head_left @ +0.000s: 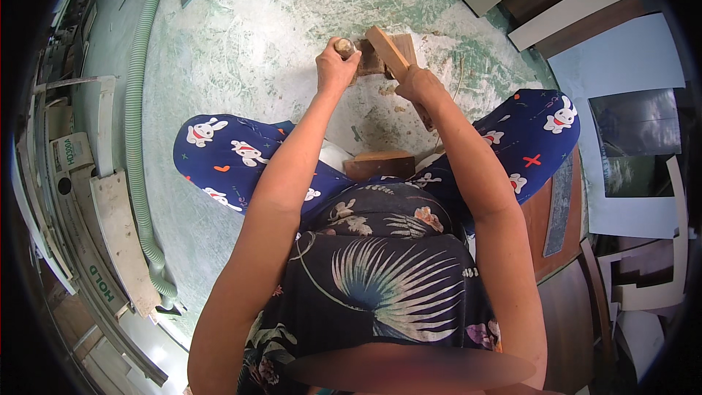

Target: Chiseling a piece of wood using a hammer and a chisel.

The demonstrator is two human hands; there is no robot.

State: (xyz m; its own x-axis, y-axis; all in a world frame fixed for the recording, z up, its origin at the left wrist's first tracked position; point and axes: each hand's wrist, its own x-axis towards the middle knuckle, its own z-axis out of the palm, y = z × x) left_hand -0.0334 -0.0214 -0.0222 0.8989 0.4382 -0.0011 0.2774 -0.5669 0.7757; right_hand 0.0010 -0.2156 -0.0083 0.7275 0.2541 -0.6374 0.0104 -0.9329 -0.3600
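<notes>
On the pale green floor (241, 44), a small round-topped tool (344, 46) is gripped by the left hand (336, 67); a light wooden stick (387, 51), clasped by the right hand (418, 84), is best held steady against the brown wooden block (373, 64).

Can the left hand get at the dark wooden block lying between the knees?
Probably not yet: the left hand grips a small round-topped tool over the floor, though nothing covers the dark wooden block.

The block (380, 58) lay on the floor (241, 36) ahead of the knees, the left hand (335, 66) at its left edge, the right hand (418, 82) at its right. A stick (387, 51) slanted across it. Another block (380, 164) sat between the legs. A hose (139, 139) ran along the left; boards (578, 7) lay far right.
</notes>
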